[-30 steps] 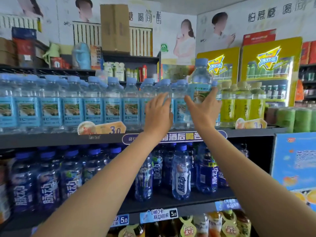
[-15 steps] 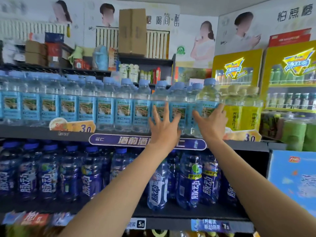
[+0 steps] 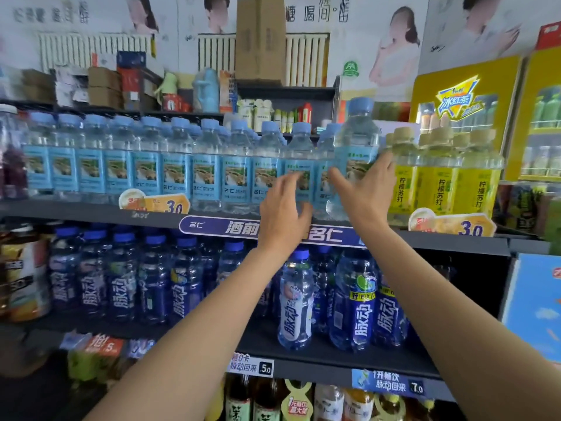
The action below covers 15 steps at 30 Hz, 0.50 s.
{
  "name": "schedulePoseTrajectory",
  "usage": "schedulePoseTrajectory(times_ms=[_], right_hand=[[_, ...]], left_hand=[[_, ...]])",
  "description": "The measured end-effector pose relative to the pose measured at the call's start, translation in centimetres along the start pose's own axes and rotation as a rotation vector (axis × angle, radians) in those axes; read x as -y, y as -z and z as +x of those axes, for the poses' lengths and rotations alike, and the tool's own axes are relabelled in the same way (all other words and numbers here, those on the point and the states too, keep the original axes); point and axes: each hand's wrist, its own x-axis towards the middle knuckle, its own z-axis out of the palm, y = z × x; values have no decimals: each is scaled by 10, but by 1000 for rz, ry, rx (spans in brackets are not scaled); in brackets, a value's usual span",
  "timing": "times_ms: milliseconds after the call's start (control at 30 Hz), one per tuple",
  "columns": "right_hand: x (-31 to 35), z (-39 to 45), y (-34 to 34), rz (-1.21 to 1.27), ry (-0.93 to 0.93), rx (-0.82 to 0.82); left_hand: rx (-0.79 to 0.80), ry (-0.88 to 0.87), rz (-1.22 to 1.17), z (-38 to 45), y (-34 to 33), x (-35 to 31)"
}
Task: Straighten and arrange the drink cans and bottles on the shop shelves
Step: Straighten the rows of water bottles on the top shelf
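Note:
A long row of clear water bottles (image 3: pixel 206 165) with pale blue caps and blue labels fills the upper shelf (image 3: pixel 91 214). At the row's right end my right hand (image 3: pixel 365 192) grips one such water bottle (image 3: pixel 356 138), thumb on its left and fingers round its right. That bottle's cap stands higher than its neighbours. My left hand (image 3: pixel 282 214) hovers in front of the bottles just left of it, fingers relaxed and holding nothing. Yellow lemon soda bottles (image 3: pixel 440 177) stand right of the held bottle.
Dark blue drink bottles (image 3: pixel 121 278) crowd the shelf below, with a white-labelled one (image 3: pixel 296 302) at the front. Tea bottles (image 3: pixel 328 402) show on the lowest shelf. A yellow display stand (image 3: pixel 464 110) sits at the right, and boxes (image 3: pixel 261 41) are stacked behind.
The bottle in my right hand has risen above the row after sitting nearly level with it. My left hand's spread fingers have relaxed. My view has shifted left.

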Motion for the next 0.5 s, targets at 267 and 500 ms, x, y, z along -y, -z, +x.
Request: schedulePoseTrajectory(times_ms=[267,500], right_hand=[[82,-40,-67,178,97,159],[173,-100,-161,283,140,272]], left_hand=[[103,51,-150,-11,73,39],[34,268,-250,-6,189,117]])
